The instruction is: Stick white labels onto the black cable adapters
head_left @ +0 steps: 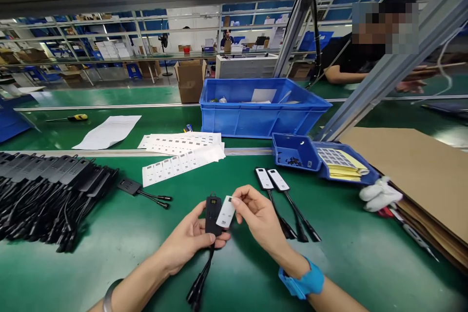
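My left hand (193,231) grips a black controller box (212,214) with a small display at its top and cables hanging from its lower end. Between the thumb and fingers of my right hand (256,214) is a white label sticker (225,213), held over the right side of the box's face. Whether the sticker touches the box I cannot tell. To the right lie two controllers with white labels (278,180), their cables toward me. One unlabelled black controller (129,186) rests to the left. Sheets of white labels (179,165) lie behind my hands.
Many black controllers (73,170) are piled at the left. Behind stand a large blue bin (263,122), a small blue tray (294,153) of tiny black parts and another tray (369,178). Cardboard sheets (413,156), a white glove (380,195) and a screwdriver (77,117) lie around. A person sits across at right.
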### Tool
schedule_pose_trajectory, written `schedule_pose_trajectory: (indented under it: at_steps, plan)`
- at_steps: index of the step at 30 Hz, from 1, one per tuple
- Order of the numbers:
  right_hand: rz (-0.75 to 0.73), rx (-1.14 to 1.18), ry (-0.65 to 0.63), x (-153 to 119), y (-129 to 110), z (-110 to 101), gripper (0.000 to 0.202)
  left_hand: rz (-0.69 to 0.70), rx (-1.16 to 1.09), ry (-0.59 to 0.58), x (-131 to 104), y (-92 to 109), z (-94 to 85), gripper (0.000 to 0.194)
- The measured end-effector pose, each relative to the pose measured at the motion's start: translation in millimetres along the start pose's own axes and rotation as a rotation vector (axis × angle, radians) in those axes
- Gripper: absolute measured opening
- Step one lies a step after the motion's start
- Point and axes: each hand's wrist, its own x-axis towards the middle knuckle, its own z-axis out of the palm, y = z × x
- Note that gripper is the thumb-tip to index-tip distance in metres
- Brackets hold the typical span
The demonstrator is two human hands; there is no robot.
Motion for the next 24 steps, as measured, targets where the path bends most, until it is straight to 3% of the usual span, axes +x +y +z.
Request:
schedule_pose_trajectory:
  at_steps: [5, 17, 24]
  plan:
    - [0.071, -0.014, -0.030, -2.5, 3.7, 4.9, 0.028, -0.029, -0.042, -0.080, -1.7, -4.4, 1.8, 0.085]
    - [0.113, -0.051, -0.034, -7.5, 8.5, 7.8, 0.024, -0.083, -0.029, -0.085, -2.7, -3.9, 5.3, 0.088]
    - [0.127, -0.058, -0.009, -10.3, 8.1, 9.7, 0.024, -0.047, 0.027, -0.074, -4.3, -5.5, 6.6, 0.091]
